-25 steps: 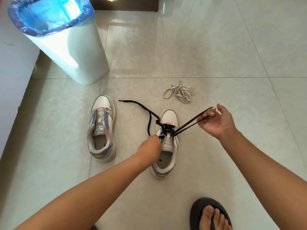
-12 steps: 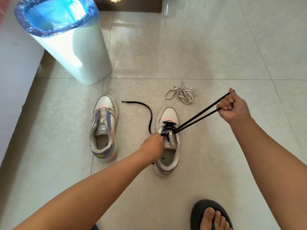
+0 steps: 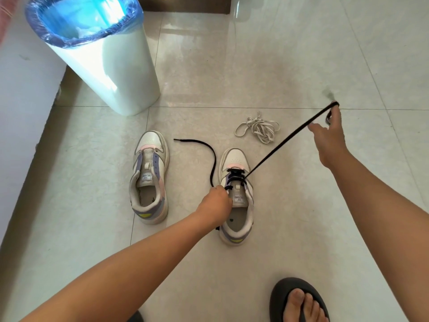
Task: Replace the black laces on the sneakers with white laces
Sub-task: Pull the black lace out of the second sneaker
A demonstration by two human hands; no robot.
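Two white sneakers stand on the tiled floor. The left sneaker has no lace in it. The right sneaker still carries a black lace in its lower eyelets. My left hand grips the right sneaker at the edge of its tongue. My right hand is raised far to the right and holds the black lace pulled taut from the eyelets. The lace's other end curves loose on the floor between the two shoes. A bundle of white laces lies beyond the right sneaker.
A white bin with a blue liner stands at the back left, beside a white wall. My foot in a dark slipper is at the bottom right. Pale floor tiles surround the shoes.
My right hand has moved up and to the right, drawing more black lace out of the right sneaker. My left hand has stayed on the shoe.
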